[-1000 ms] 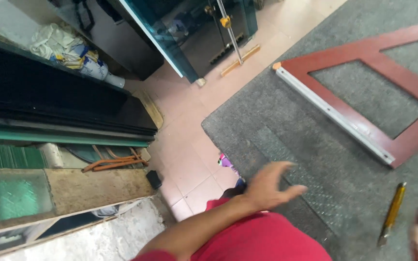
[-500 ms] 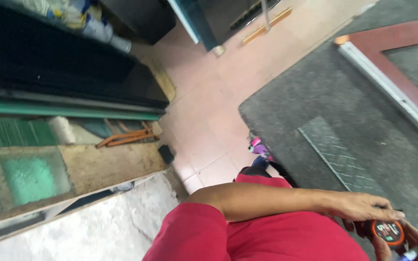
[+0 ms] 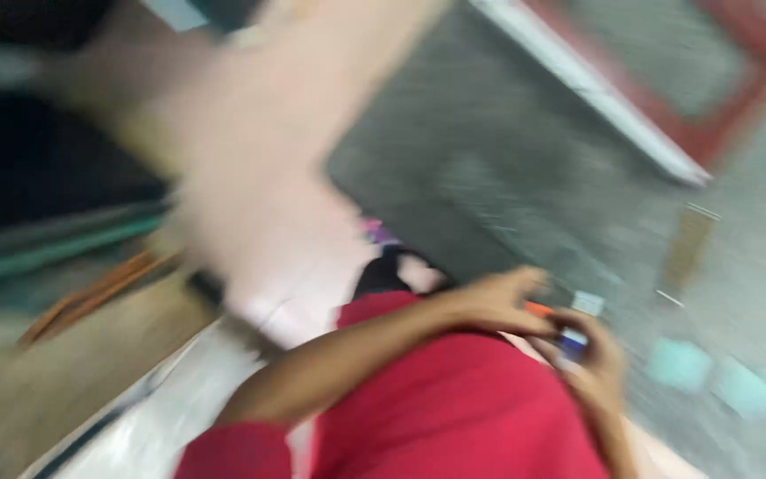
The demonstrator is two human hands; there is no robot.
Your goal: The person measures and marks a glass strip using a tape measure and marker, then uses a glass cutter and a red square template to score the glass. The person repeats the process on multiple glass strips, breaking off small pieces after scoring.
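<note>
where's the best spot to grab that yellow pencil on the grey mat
Likely mid-shaft of the yellow pencil, pinched across its width from above: it lies flat on the grey mat, clear of both hands. The frame is too blurred to tell its ends apart.

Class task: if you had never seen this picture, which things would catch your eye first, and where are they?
First the red shirt at the bottom centre, with a bare arm across it. Just right of it the two hands meet: the left hand and right hand close on a small orange-and-blue object, too blurred to identify. Beyond, a red frame with a pale edge lies on the grey mat at the upper right.
</note>
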